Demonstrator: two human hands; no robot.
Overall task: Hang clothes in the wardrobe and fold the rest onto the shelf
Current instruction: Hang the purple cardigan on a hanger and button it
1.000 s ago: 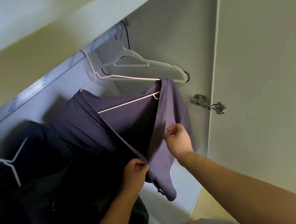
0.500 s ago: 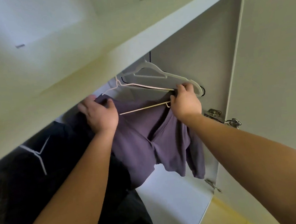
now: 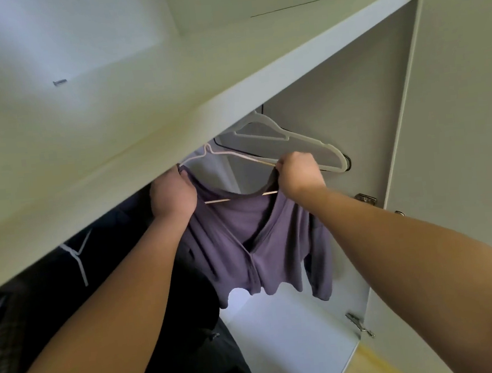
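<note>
The one camera sits on my head and faces forward into the wardrobe, tilted so that the shelf (image 3: 228, 76) edge slants across the upper half of the view. It is close in: my forearms enter from the bottom corners, and my left hand (image 3: 172, 198) and right hand (image 3: 299, 175) grip the top (image 3: 259, 245) near the middle. The wide lens also takes in dark clothes (image 3: 52, 280) at left, the door (image 3: 459, 135) at right and the wardrobe floor (image 3: 282, 327) below.

Left hand (image 3: 172, 198): moved up from the front edge of the purple knit cardigan (image 3: 244, 246) to grip its shoulder on the thin white hanger (image 3: 217, 201).
Right hand (image 3: 299, 175): likewise raised, now pinching the other shoulder.
Cardigan: fronts now hang together.
</note>
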